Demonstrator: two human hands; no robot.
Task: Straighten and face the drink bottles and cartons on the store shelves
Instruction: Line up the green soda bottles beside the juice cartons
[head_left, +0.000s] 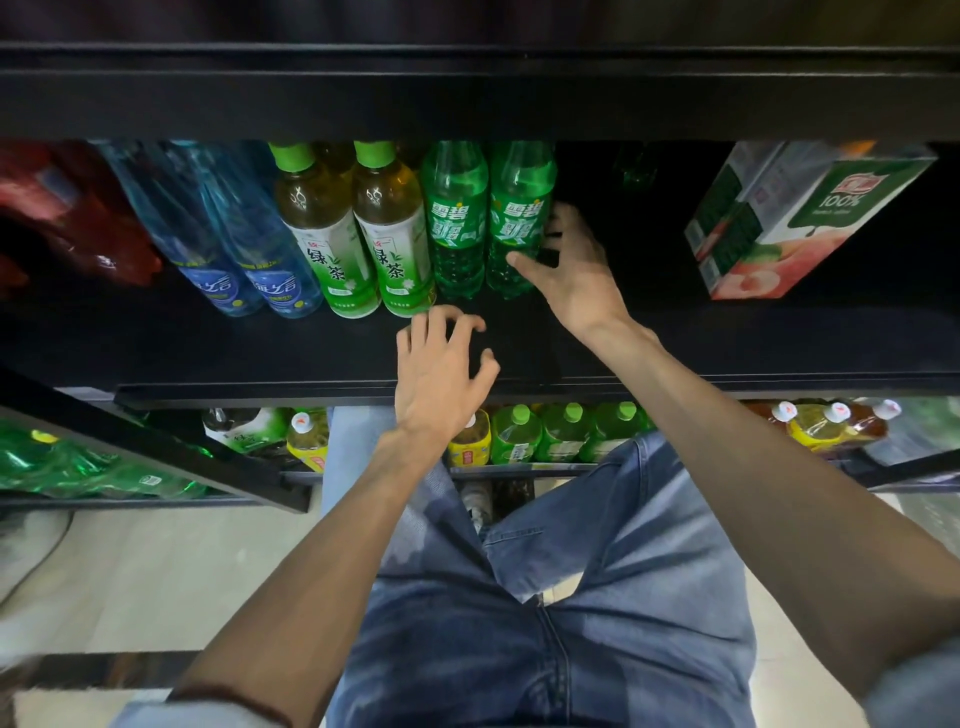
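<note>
Drink bottles in a row on the black shelf (260, 353), mid level. Right green soda bottle (519, 218), label reads 雪碧, sits at the row's right end; right hand (574, 270) wraps it, thumb across the front, fingers curled round the far side. Its twin, the left green soda bottle (456, 223), same 雪碧 label, touching beside it. Left hand (441, 369) hovers just in front of the row, fingers spread and half-curled, holding nothing.

Next over: two green tea bottles (358, 244), 绿茶 on white-and-green labels, amber liquid w/ green caps. Then two blue water bottles (244, 260), label script too blurred to read. Far left, red packaging (78, 218), can't make out what.

Juice carton (795, 218) stands well apart on the right, tilted, "100%" legible, peach picture at the bottom.

Lower shelf bottles (561, 431), green and yellow, partly hidden by the shelf edge & jeans (571, 597); labels unreadable.
</note>
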